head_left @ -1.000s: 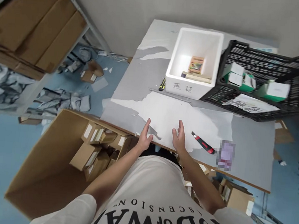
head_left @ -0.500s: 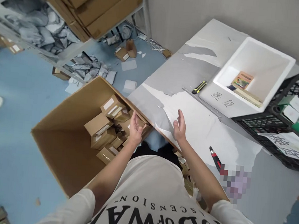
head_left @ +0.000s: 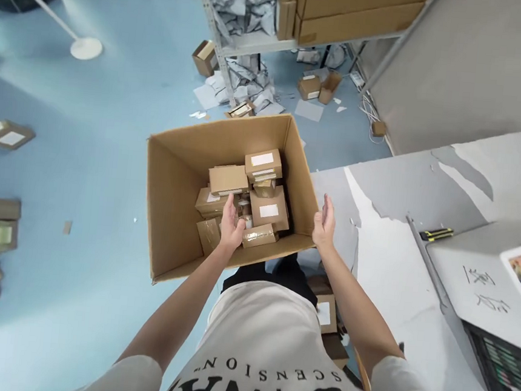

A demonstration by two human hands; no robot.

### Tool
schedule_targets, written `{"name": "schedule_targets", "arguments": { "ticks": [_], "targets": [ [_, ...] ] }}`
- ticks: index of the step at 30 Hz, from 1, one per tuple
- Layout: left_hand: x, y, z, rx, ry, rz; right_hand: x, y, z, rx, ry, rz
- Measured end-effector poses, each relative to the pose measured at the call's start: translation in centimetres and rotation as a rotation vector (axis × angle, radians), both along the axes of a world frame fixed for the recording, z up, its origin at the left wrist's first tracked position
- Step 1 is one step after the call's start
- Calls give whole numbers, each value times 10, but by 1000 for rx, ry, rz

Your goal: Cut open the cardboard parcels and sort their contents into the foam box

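A large open cardboard box [head_left: 171, 206] stands in front of me, with several small brown cartons [head_left: 229, 179] inside, some bearing white labels. My left hand [head_left: 231, 226] is held over the box's near side, fingers stretched out and holding nothing. Below and beyond it are the cartons, among them a labelled one [head_left: 269, 203]. Just outside the box's right near corner is my right hand [head_left: 324, 226], its fingers extended and nothing in it. Whether it touches the box's edge I cannot tell.
To the right is a table [head_left: 386, 264] with a yellow-black utility knife [head_left: 437, 234], a white foam box [head_left: 513, 257] and a black crate [head_left: 496, 368]. A shelf [head_left: 250, 44] holds grey parcels and cartons. More cartons [head_left: 12, 137] lie on the floor at left.
My view has turned left, so the large box now appears central and the table farther right. Both hands remain open. The red-black knife on the table is out of view.
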State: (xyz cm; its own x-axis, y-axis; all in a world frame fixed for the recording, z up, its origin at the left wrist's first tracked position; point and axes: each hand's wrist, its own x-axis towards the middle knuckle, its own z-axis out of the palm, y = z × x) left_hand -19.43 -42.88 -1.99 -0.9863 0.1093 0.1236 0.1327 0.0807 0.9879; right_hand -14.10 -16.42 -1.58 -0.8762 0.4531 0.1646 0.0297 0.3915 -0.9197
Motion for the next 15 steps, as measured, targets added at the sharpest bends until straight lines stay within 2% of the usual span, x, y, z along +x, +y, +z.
{"name": "schedule_targets", "arguments": {
  "ticks": [4,8,11,15],
  "targets": [
    [-18,-16,-20,4,-30,119,-48,-15,-14,-1,-42,131],
    [-50,-15,-50,9,-81,191,-102,-17,-38,29,-63,186],
    [-86,-9,-83,37,-90,236,-148,-16,-68,40,-48,210],
    [-144,-1,-139,53,-140,250,-206,-16,-117,7,-41,171]
  ]
}}
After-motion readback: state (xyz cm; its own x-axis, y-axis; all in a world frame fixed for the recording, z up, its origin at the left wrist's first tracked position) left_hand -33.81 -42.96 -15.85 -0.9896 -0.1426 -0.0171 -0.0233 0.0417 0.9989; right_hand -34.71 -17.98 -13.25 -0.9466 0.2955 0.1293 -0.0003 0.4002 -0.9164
